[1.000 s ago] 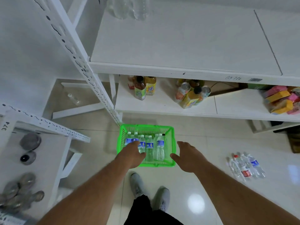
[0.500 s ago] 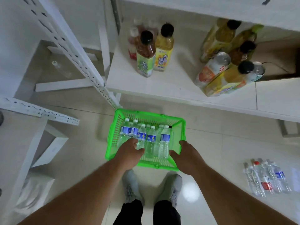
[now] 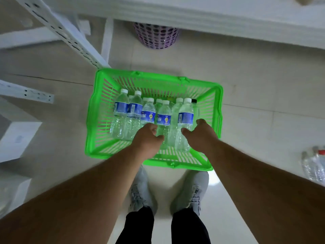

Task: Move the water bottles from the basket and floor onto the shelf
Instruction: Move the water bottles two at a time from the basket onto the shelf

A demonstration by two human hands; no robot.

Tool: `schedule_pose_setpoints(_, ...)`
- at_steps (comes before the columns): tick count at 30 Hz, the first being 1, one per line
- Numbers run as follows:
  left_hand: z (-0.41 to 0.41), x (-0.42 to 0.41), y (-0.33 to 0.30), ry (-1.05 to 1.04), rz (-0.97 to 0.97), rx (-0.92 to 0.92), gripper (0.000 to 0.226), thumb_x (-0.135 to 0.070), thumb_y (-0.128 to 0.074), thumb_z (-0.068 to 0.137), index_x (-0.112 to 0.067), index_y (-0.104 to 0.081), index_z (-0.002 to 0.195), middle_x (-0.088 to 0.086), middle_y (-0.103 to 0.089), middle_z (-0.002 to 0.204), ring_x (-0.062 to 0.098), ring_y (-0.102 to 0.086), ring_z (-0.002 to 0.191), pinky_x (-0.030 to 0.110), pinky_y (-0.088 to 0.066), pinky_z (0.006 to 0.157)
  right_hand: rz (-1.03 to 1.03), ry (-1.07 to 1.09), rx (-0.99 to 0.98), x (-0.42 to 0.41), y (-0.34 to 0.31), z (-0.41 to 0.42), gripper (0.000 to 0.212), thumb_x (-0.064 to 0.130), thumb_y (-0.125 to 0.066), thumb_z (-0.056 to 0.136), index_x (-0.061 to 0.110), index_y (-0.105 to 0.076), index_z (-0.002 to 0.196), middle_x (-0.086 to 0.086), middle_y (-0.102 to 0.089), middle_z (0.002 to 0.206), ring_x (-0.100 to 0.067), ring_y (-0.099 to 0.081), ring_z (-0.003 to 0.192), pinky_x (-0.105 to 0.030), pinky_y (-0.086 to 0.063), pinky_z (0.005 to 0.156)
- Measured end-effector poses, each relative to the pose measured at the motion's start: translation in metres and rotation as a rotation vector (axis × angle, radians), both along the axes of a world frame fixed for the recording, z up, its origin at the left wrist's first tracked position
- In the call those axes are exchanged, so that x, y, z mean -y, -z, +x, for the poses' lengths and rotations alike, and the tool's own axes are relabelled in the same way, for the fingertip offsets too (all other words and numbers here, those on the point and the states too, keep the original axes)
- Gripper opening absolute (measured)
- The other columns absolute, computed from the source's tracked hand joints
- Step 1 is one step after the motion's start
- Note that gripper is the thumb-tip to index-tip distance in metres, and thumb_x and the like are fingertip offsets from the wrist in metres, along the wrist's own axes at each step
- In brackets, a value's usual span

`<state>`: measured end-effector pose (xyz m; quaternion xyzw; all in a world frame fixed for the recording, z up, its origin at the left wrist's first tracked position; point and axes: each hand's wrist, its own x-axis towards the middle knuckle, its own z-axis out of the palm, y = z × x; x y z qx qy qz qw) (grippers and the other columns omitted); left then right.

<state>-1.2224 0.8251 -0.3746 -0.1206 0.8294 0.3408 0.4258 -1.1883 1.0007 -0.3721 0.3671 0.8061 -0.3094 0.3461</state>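
In the head view, little progress is judged made: about ten water bottles (image 3: 163, 118) are seen lying in the green basket (image 3: 218, 103), caps toward twelve o'clock, long axes twelve-to-six. More floor bottles (image 3: 314, 166) lie at three o'clock. The left hand (image 3: 146, 138) and right hand (image 3: 200, 133) are curled round bottle bases.

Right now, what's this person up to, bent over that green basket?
A person is leaning over a green basket on the floor, packed with clear water bottles. Both hands are down among them: the left hand is closing on the bottle with the blue and yellow label, the right hand around the bottle with the blue label. Neither looks lifted yet. More bottles lie on the floor to the right. The white shelf runs just above.
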Motion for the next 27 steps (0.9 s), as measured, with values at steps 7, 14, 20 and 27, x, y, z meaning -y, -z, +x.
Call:
schedule_pose_setpoints(7,0.000,-0.015,0.060,-0.016,0.039,0.015,0.049,-0.024,-0.066,0.091,-0.015,-0.050,0.137,0.005,-0.057,0.135,0.014,-0.058,0.099,0.015,-0.044,0.058,0.021,0.063,-0.015,-0.006,0.067,-0.010,0.063,0.048,-0.064,0.087,0.007,-0.043,0.130,-0.016,-0.061,0.119,-0.033,-0.062,0.102,-0.030,-0.044,0.072)
schedule_pose_setpoints(14,-0.001,-0.029,0.100,-0.046,0.002,-0.002,0.053,-0.024,-0.066,0.091,-0.015,-0.048,0.140,0.007,-0.053,0.142,0.014,-0.060,0.107,0.017,-0.040,0.076,0.043,0.153,-0.050,-0.014,0.107,-0.027,0.060,0.050,-0.065,0.084,0.008,-0.046,0.123,-0.012,-0.061,0.116,-0.030,-0.059,0.093,-0.030,-0.039,0.067)
schedule_pose_setpoints(20,-0.004,-0.041,0.126,-0.079,-0.164,0.120,0.058,-0.029,-0.065,0.090,-0.005,-0.046,0.140,0.007,-0.066,0.107,0.005,-0.038,0.056,0.007,-0.031,0.033,0.066,0.216,-0.051,-0.014,0.124,-0.032,0.066,0.061,-0.067,0.076,0.010,-0.051,0.115,-0.009,-0.060,0.108,-0.025,-0.054,0.079,-0.026,-0.035,0.057)
schedule_pose_setpoints(27,-0.004,-0.051,0.154,-0.023,-0.303,0.201,0.041,-0.037,-0.066,0.090,-0.004,-0.055,0.112,0.013,-0.065,0.094,0.015,-0.060,0.062,0.023,-0.040,0.044,0.105,0.232,-0.063,-0.015,0.138,-0.037,0.053,0.066,-0.071,0.069,0.018,-0.049,0.076,0.001,-0.057,0.075,-0.012,-0.052,0.052,-0.021,-0.026,0.040)
